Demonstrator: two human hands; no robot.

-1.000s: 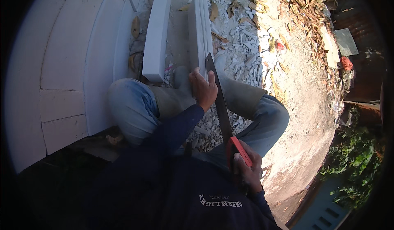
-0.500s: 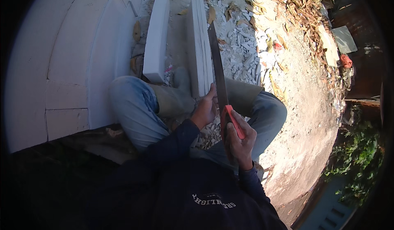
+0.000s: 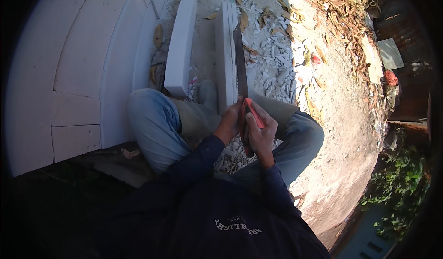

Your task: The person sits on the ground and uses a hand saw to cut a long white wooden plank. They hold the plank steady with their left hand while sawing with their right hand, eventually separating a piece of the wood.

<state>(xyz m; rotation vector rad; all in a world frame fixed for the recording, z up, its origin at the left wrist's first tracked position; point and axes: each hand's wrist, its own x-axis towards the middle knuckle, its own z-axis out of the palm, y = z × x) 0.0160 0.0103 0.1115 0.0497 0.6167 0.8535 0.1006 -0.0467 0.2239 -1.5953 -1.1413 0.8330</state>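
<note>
My right hand (image 3: 261, 136) is closed around the red handle (image 3: 249, 113) of a handsaw. The saw's long dark blade (image 3: 241, 63) points away from me, its toothed edge along the right side of a long white block (image 3: 222, 60). Lengthwise lines run down that block's top. My left hand (image 3: 229, 124) is closed at the block's near end, thumb up and close to the saw handle; its fingers are partly hidden. The block stands between my bent legs, beside my boots. Left of it lies a second long white block (image 3: 181, 46), apart from both hands.
A wall of large white blocks (image 3: 76, 74) rises on the left. White chips and offcuts (image 3: 274, 58) cover the ground right of the block. Dry leaves (image 3: 337, 14) gather at the far right, with a pale flat piece (image 3: 390, 54) nearby. Green plants (image 3: 399, 185) grow at lower right.
The saw and my right hand have moved up and left, bringing the handle close beside my left hand and the blade against the block's side. My left hand still holds the near end.
</note>
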